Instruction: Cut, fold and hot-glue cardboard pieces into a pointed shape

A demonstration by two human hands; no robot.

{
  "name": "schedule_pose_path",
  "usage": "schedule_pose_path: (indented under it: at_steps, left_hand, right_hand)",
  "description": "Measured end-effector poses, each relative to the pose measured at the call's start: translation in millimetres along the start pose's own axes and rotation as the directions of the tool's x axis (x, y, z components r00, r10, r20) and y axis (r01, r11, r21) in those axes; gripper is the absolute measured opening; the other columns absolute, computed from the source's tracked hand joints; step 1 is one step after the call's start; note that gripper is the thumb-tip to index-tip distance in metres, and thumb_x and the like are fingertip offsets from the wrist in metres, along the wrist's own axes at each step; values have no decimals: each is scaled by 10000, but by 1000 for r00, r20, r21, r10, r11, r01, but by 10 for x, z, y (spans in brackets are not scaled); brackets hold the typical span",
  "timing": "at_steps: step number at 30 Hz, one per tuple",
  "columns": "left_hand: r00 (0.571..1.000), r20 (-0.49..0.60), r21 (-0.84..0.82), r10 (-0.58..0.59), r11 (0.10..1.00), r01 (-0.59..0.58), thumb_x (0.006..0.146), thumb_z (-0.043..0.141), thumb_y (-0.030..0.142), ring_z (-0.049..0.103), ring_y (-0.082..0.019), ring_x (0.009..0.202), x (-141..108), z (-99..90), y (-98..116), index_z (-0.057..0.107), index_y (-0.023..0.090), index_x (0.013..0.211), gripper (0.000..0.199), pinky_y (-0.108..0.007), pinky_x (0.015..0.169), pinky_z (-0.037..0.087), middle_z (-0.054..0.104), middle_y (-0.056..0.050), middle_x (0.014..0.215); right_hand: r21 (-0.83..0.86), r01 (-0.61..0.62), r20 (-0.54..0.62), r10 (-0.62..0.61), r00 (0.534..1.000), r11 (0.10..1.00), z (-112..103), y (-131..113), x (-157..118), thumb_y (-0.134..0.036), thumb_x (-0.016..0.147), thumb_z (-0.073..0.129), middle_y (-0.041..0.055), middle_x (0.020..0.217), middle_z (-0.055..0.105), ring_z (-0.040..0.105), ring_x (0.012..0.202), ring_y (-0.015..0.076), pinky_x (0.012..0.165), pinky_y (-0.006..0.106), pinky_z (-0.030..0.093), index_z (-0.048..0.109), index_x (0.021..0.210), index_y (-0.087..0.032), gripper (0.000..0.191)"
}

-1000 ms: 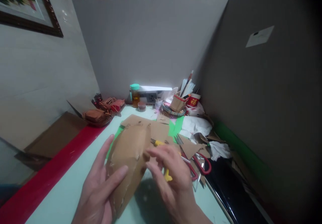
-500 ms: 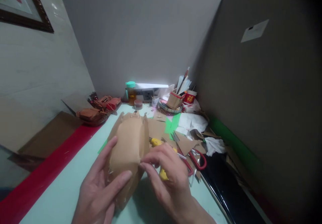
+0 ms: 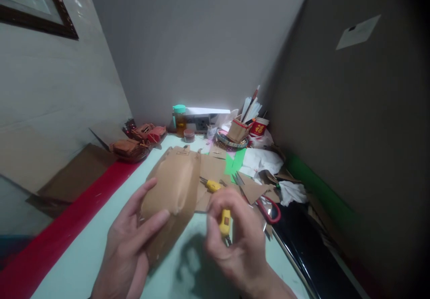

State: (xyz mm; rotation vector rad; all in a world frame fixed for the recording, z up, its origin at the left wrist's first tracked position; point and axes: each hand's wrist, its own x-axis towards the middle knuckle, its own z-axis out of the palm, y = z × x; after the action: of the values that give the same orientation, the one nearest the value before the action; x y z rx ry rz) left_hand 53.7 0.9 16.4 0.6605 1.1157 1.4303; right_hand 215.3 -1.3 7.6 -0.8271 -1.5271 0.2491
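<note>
A brown cardboard piece (image 3: 174,178), shaped like a small box or car body, is tilted at the middle left, held by my left hand (image 3: 134,231) with the thumb across its near face. To its right hovers my right hand (image 3: 238,240), away from the cardboard, thumb and forefinger curled towards each other; whether something small is between the fingertips is too blurred to tell. Beyond and beneath that hand, a yellow glue gun or cutter (image 3: 214,185) shows in parts. Red-handled scissors (image 3: 270,210) lie to the right among cardboard scraps.
A black glossy panel (image 3: 302,249) lies at the right. Behind are a green-lidded bottle (image 3: 180,120), a pen holder (image 3: 239,129), a red cup (image 3: 259,127) and white tissue (image 3: 262,161). Brown model cars (image 3: 127,147) sit back left; grey boards (image 3: 208,43) stand around.
My right hand has let go of the cardboard's edge and moved right. The cardboard has turned slightly in my left hand. The view has shifted a little.
</note>
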Motion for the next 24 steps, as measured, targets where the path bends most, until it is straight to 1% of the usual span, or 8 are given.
schedule_pose_path:
  at_steps: [2,5,9,11,13,17,20,24]
  left_hand:
    - [1000,-15,-16,-17,1000,17,600,928,259,734,-289,1077,2,7,64,642,385,1304,770,-277,780,647,720,-20,1283]
    - [998,-9,-67,-63,996,62,607,920,249,727,-302,1096,1,-12,132,662,375,1276,728,-288,795,642,733,-32,1256]
    - [990,-15,-115,-141,984,139,671,867,218,757,-296,1009,16,-53,172,674,405,1254,642,-345,782,646,770,-41,1139]
    - [989,-25,-126,-143,982,139,701,838,200,771,-267,949,21,-58,187,674,403,1255,612,-326,766,644,780,-44,1089]
    - [990,-7,-138,-141,981,139,713,829,183,775,-235,915,15,-55,199,670,408,1256,609,-297,772,636,781,-32,1084]
    - [996,-1,-115,-92,989,91,716,826,189,773,-227,911,-27,-47,207,654,395,1273,618,-289,788,634,776,-20,1095]
    - [999,-41,-65,-31,998,28,708,813,207,771,-269,927,-44,-18,219,610,341,1344,681,-357,807,646,773,-50,1092]
    - [997,-75,-49,38,998,-41,697,797,266,759,-312,971,-27,65,270,575,305,1390,729,-436,875,635,763,-66,1119]
  right_hand:
    - [33,-62,-31,63,998,998,-16,14,4,-20,828,524,5,856,583,591,797,142,720,293,479,479,830,-214,199]
    - [91,-111,4,111,994,990,-9,34,-18,-41,887,522,8,924,615,623,860,148,759,300,511,529,902,-227,187]
    - [228,-159,21,158,987,961,-2,42,-46,-60,942,560,-18,970,651,662,886,132,805,278,526,554,1125,-300,301]
    - [205,-174,43,169,985,963,-22,40,-42,-86,971,548,-28,971,643,640,885,116,797,243,497,566,1138,-314,284]
    - [137,-212,93,200,975,968,-48,39,-34,-133,1001,514,-35,924,614,586,841,108,743,218,453,603,1055,-300,197]
    - [159,-361,167,336,927,919,-54,54,-36,-239,1033,438,-43,777,523,501,701,112,638,224,389,593,941,-265,182]
    - [180,-443,195,409,891,879,-15,80,-49,-288,1013,429,-45,710,487,465,627,117,584,231,373,576,905,-236,189]
    - [199,-589,281,530,800,783,21,90,-38,-362,1009,415,-92,534,403,411,446,105,445,209,319,566,910,-209,236]
